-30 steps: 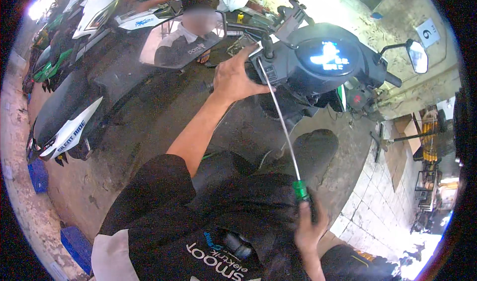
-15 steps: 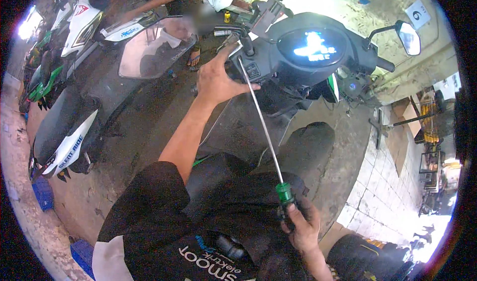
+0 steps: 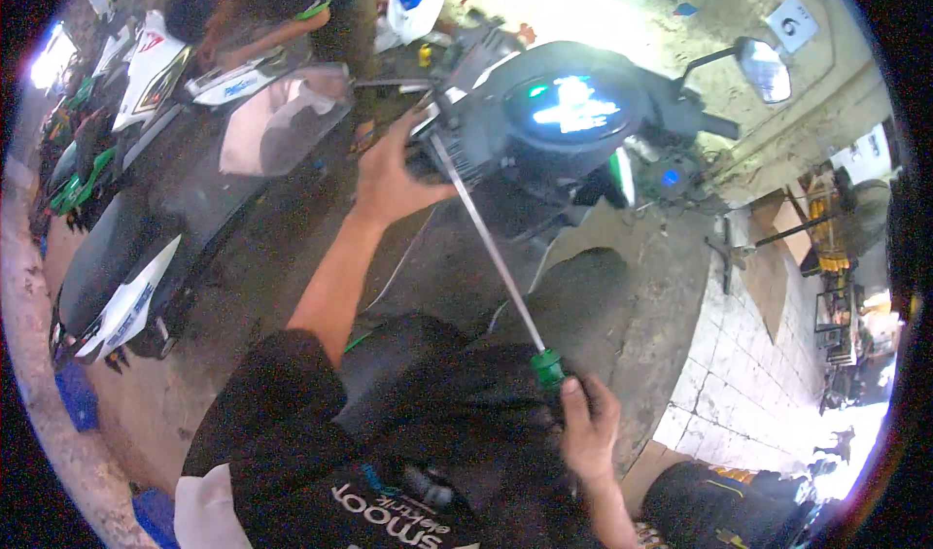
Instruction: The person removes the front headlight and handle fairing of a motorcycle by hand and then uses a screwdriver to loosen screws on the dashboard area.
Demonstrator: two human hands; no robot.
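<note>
A scooter's handlebar with a lit dashboard stands in front of me. My left hand is closed around its left end, by the switch housing, with the fingers partly hidden behind it and the thumb stretched toward a screwdriver's shaft. That long screwdriver slants up and to the left from my right hand, which is wrapped around its green and dark handle. The screwdriver's tip meets the switch housing near my left hand; blur hides exactly what it touches.
Another scooter stands close on the left, its clear windshield near my left forearm. Behind it a co-worker's arm reaches across. A mirror sticks out at the right of the dashboard. Blue crates lie at the lower left.
The handlebar, both hands and the screwdriver tip appear farther left, partly because the view moved. The dashboard sits slightly lower. Both hands keep their holds.
</note>
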